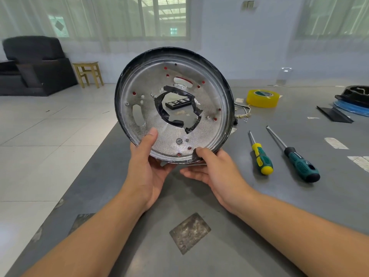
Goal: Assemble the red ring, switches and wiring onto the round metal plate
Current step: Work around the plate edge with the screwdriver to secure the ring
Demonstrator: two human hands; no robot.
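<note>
Plate [173, 134] fills the centre of the frame, held up off the grey table [199, 196], tilted so I look into its dished silver face. I see my left hand [148, 168] gripping its lower rim at lower left, thumb curled over onto the inner face and fingers behind. My right hand [214, 168] grips the bottom rim just right of that, thumb on the inside edge, fingers curled under. Black tape [175, 108] lines the ragged central hole, and red shows through several small holes around it. I cannot tell from here whether that red is the ring. Right of the plate, on the table, two screwdrivers [261, 156] lie side by side, apart from each other. A yellow tape roll [262, 98] sits at the upper right, thin wires [242, 111] just beside it.
</note>
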